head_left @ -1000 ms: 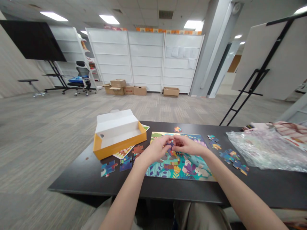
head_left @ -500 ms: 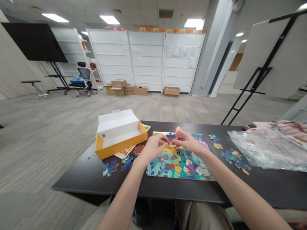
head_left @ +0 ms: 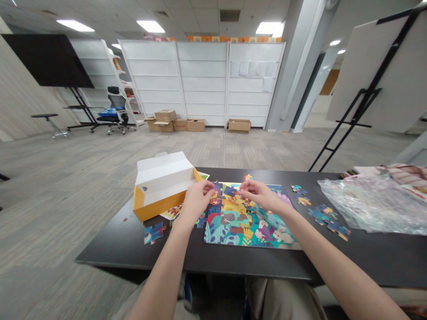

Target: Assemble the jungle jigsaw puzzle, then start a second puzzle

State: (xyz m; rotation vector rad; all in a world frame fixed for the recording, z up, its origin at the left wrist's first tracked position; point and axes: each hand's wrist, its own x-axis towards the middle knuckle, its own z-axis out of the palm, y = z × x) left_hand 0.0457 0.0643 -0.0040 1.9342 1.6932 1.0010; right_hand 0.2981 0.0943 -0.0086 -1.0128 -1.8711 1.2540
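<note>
A colourful jigsaw puzzle [head_left: 248,229] lies partly assembled on a black table [head_left: 367,262] in front of me. My left hand [head_left: 195,198] hovers over the puzzle's upper left corner, its fingers pinched on a dark blue puzzle piece [head_left: 216,186]. My right hand [head_left: 258,193] is over the puzzle's top edge, fingertips closed on another blue puzzle piece [head_left: 231,191]. The two hands are a short way apart.
An open yellow and white box [head_left: 160,208] stands left of the puzzle, with loose pieces [head_left: 154,232] in front of it. More loose pieces [head_left: 322,214] lie to the right, beside a crumpled clear plastic bag [head_left: 367,204]. A black easel [head_left: 360,102] stands behind the table.
Both hands moved up from the puzzle's middle to its top edge. They then drew apart, the left hand going left with a blue piece.
</note>
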